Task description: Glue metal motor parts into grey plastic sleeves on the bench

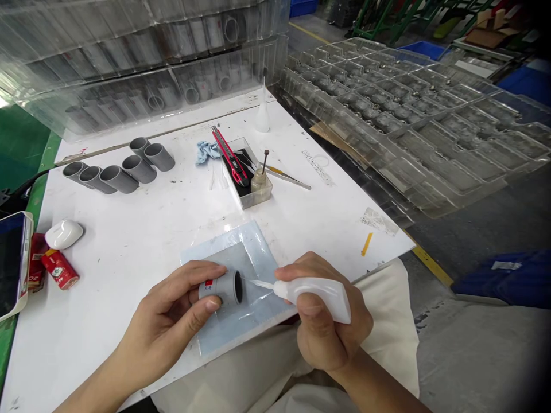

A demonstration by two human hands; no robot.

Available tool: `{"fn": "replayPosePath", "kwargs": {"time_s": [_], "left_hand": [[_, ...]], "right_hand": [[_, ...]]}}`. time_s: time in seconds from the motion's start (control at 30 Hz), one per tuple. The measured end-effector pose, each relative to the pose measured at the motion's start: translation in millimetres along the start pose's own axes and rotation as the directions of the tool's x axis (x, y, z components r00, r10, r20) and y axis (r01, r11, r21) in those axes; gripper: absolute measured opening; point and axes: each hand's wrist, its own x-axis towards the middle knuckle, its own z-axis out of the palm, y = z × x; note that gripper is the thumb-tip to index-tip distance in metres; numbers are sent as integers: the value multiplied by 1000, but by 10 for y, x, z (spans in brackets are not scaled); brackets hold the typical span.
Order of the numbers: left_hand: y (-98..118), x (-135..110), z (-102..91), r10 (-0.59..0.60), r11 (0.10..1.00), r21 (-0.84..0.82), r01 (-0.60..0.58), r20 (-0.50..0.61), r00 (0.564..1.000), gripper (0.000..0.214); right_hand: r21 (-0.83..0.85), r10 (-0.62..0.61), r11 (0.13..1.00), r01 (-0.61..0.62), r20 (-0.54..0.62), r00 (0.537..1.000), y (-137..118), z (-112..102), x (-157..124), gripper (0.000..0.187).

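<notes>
The white table [142, 241] meets a grey floor [473, 355], with clear trays [413, 109] stacked at two o'clock. At twelve, a clear box [258, 198] holds a red knife [230, 158] and a jar [259, 180] (stick inside). At six, above a blue mat [253, 252], the left hand [172, 321] grips a grey tube [228, 287]; the right hand [327, 327] clamps a white bottle [321, 289], nozzle at the tube's mouth.

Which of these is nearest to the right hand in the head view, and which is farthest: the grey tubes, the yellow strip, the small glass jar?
1. Yellow strip, just beyond the right hand.
2. Small glass jar, in the clear tray, mid-table.
3. Grey tubes, far left.
</notes>
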Motion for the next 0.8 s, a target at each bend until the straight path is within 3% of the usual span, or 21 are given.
{"fn": "replayPosePath", "kwargs": {"time_s": [0.8], "left_hand": [[38, 9, 18, 5, 1000, -25, -6, -21, 1000, 33]], "right_hand": [[56, 59, 997, -59, 9, 998, -34, -46, -12, 20]]}}
